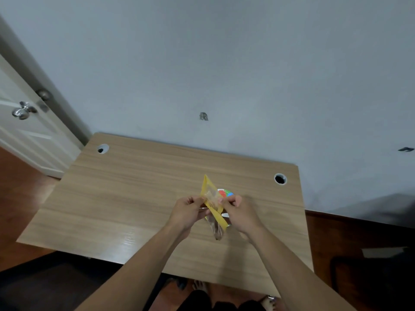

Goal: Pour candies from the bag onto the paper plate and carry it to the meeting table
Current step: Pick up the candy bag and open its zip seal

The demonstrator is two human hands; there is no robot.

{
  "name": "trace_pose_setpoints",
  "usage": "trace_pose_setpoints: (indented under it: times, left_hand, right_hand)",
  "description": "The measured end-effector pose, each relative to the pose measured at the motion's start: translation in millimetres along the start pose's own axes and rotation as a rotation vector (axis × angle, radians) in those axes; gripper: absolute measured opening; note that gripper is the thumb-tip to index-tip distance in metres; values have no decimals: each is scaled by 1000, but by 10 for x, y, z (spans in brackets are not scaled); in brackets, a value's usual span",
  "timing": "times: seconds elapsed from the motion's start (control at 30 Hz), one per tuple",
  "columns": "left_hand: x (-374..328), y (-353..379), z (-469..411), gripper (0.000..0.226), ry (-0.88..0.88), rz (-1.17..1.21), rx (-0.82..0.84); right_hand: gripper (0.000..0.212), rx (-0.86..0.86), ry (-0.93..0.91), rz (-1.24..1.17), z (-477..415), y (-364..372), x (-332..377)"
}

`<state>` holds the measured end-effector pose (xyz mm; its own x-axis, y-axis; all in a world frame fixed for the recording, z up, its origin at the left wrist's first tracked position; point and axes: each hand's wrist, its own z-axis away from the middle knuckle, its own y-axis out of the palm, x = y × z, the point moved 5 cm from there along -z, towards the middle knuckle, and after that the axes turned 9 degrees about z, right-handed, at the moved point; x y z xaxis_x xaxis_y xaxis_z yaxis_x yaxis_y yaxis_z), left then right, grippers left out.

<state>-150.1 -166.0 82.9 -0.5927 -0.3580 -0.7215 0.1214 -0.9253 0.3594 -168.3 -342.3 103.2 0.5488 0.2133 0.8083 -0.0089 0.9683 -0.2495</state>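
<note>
A: From the head camera, what do the hands have?

B: Both are on the bag [210, 199], a yellow-edged packet with a clear window, held up over the wooden table [125, 194]. The left hand [188, 211] has its fingers curled closed, pinching the bag's left edge. The right hand [238, 212] is closed the same way on the right edge, thumb and fingers nipped together.

A: Is the bag open?

B: I cannot tell. The pinch points cover the part between the hands, and the picture is soft there. The bag stands on a tilt, one yellow corner pointing up and away, the clear lower end hanging down toward the person.

A: Candies?

B: Something pale and brownish shows through the clear film, too blurred to count or name.

A: And the paper plate?

B: The paper plate [226, 194] lies on the table directly behind and under the bag. Only slivers show: a white rim with red, green and blue patches above the right hand, and a bit of white edge below it. The rest is hidden by the bag and hands, so whether anything lies on it I cannot say.

A: What else is there?

B: Two round cable holes in the table, one at the far left [103, 149], one at the far right [280, 178]. A white door [27, 140] with a metal knob is cut off at the left edge.
</note>
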Motion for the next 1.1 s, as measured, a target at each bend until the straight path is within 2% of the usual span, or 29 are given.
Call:
trace_pose_setpoints:
  times: [0.07, 0.13, 0.23, 0.4, 0.47, 0.57, 0.73, 0.8, 0.87, 0.9, 0.97, 1.03, 1.07, 1.1]
  left_hand:
    - [-67, -56, -1, 25, -6, 38, -44]
    - [-125, -92, 30, 24, -25, -26, -28]
    - [-253, -218, 50, 20, 24, -298, -88]
    - [-610, -425, 71, 23, 78, -721, -200]
    - [-680, -421, 108, 22, 17, -815, -165]
    - [-691, -412, 115, 21, -74, -813, -73]
    - [-582, -464, 128, 32, -239, -826, 236]
    - [-499, -520, 72, 32, -257, -848, 290]
    - [-408, -563, -49, 31, -174, -948, 260]
    - [-375, -574, -121, 33, -62, -1061, 231]
    - [-276, -521, -208, 63, 191, -1259, 204]
    - [-164, -390, -227, 102, 384, -1304, 294]
    - [-148, -287, -207, 111, 503, -1303, 372]
    - [-130, -190, -184, 112, 619, -1272, 453]
  right_hand:
    - [15, -111, -10, 71, -25, -90, -1]
    - [18, -165, -72, 259, -23, -157, 40]
    - [21, -123, -122, 352, -34, -201, 106]
    - [17, -209, -189, 642, -206, -460, 189]
    - [13, -227, -232, 729, -214, -492, 256]
    - [14, -230, -328, 785, -206, -447, 394]
    - [14, -202, -447, 799, -189, -388, 507]
    - [13, -187, -474, 791, -186, -380, 514]
    - [13, -171, -483, 784, -169, -385, 520]
    - [13, -155, -491, 781, -155, -382, 526]
    - [14, -103, -509, 783, -97, -370, 560]
    - [15, -67, -527, 775, -17, -369, 629]
    - [17, -59, -528, 762, 18, -378, 667]
    - [18, -49, -522, 740, 29, -394, 689]
